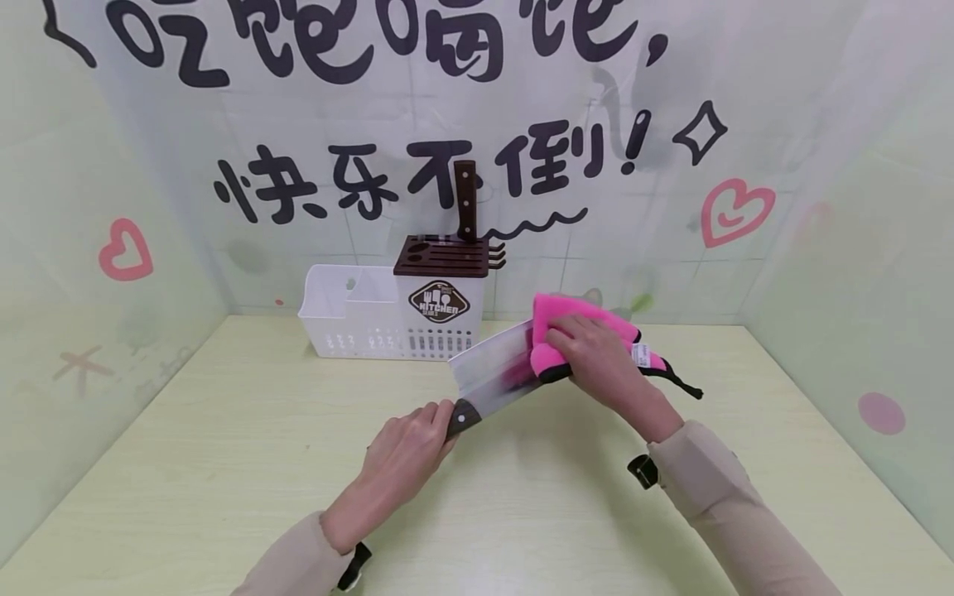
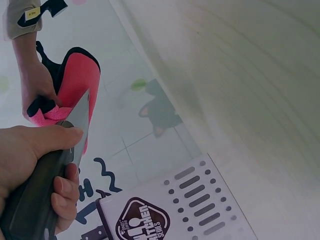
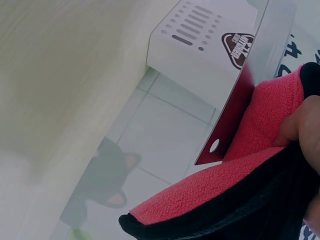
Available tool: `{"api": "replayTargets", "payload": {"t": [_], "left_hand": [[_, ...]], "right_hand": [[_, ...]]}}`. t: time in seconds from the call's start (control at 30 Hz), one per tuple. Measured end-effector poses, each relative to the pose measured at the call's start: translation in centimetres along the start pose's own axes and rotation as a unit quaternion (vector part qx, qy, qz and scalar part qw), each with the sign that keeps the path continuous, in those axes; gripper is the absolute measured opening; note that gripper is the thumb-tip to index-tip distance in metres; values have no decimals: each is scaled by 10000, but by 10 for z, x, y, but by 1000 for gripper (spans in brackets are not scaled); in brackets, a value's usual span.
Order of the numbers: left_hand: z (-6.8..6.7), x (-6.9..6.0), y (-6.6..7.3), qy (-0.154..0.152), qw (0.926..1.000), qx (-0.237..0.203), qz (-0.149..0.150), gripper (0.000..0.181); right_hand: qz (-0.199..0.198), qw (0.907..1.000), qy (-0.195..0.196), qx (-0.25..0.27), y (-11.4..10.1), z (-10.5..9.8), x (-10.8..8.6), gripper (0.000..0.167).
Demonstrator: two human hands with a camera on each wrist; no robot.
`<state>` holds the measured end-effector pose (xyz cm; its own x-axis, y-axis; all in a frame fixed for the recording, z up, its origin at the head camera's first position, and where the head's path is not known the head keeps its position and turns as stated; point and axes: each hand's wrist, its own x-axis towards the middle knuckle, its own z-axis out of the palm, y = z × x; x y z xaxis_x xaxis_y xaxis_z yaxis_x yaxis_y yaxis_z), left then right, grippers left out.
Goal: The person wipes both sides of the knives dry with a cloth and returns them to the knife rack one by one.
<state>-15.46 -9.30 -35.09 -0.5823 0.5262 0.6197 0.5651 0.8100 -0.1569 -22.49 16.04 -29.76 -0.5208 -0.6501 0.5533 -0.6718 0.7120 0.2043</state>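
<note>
My left hand [image 1: 406, 447] grips the dark handle [image 1: 464, 416] of a broad-bladed cleaver, held above the table with its blade [image 1: 492, 368] pointing up and to the right. My right hand [image 1: 596, 356] holds a pink cloth [image 1: 547, 310] with black edging against the far part of the blade. In the left wrist view, thumb and fingers of my left hand [image 2: 40, 160] wrap the handle. The right wrist view shows the cloth [image 3: 270, 110] folded beside the blade [image 3: 240, 95], whose corner has a hole; fingers of my right hand [image 3: 310, 130] pinch the cloth.
A white perforated holder [image 1: 358, 331] stands at the table's back edge, left of the cleaver. Its brown slotted top [image 1: 440, 258] carries an upright knife with a brown handle [image 1: 465, 199]. A printed curtain [image 1: 633, 248] hangs behind and on both sides of the pale table [image 1: 224, 463].
</note>
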Motion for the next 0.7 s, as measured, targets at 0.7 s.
{"api": "replayTargets", "payload": {"t": [0.7], "left_hand": [[1, -1, -1, 51, 10000, 40, 62, 29]], "right_hand": [[424, 9988, 103, -233, 3, 1, -4, 31]]}}
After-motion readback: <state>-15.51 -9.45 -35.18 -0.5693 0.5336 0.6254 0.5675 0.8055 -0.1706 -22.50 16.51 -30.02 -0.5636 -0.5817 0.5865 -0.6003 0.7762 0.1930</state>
